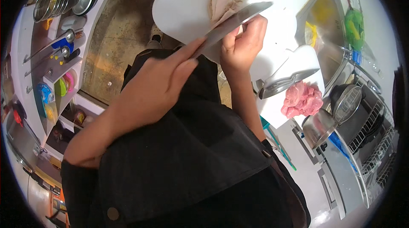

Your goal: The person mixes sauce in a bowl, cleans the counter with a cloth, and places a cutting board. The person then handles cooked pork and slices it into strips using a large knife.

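My left hand (pixel 163 84) grips the handle of a large kitchen knife (pixel 231 25), its blade slanting up to the right over a white cutting board (pixel 179 7). Thin slices of pale, cooked-looking meat (pixel 219 7) lie on the board along the far side of the blade. Close by the blade, my right hand (pixel 243 45) has its fingers curled around a pale piece, partly hidden, that looks like the same meat. To the right, a second white board (pixel 271 113) bears a pile of raw pink meat (pixel 302 98) and a metal-handled cutting tool (pixel 279 84).
A steel sink (pixel 332 17) lies beyond the boards at right. A steel pot (pixel 319 129), a mesh strainer (pixel 348 103) and a wire dish rack (pixel 367 132) stand nearer on that side. Ladles (pixel 51 44) hang from a shelf unit at left, above a concrete floor (pixel 108 45).
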`<state>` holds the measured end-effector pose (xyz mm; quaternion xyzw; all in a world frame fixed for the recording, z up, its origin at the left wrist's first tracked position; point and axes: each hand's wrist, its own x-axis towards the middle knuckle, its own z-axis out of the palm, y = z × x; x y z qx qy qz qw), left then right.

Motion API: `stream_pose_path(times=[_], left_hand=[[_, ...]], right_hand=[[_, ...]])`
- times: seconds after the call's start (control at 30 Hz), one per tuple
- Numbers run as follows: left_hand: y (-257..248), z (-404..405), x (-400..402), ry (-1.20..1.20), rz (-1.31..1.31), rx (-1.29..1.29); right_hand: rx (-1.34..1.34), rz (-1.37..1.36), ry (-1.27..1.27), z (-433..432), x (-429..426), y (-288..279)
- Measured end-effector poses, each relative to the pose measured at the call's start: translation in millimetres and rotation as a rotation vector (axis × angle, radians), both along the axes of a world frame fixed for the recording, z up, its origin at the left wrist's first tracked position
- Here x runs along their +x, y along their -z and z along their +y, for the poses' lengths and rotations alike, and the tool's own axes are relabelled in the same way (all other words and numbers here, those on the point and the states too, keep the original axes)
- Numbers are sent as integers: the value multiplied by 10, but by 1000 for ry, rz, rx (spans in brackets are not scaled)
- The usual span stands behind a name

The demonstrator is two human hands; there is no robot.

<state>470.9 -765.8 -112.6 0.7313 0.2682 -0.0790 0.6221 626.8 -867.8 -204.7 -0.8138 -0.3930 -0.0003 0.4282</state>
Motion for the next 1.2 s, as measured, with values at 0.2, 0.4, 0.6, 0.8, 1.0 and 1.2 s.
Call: stream_pose_path(times=[0.2,0.4,0.6,0.8,1.0,1.2], left_hand=[[46,-122,-64,-67,-29,56],[265,23,438,-16,-279,239],[197,69,443,135,-296,285],[-15,-36,-50,7,46,25],[354,39,378,21,-383,365],[253,-2,283,43,-492,427]], right_hand=[[15,-37,-58,-27,-14,8],[-37,-69,-38,8,80,6],[-25,-67,-13,-44,83,10],[-35,-19,9,-5,58,-9],[-1,-38,-27,-1,59,-12],[62,31,-17,-18,33,-50]])
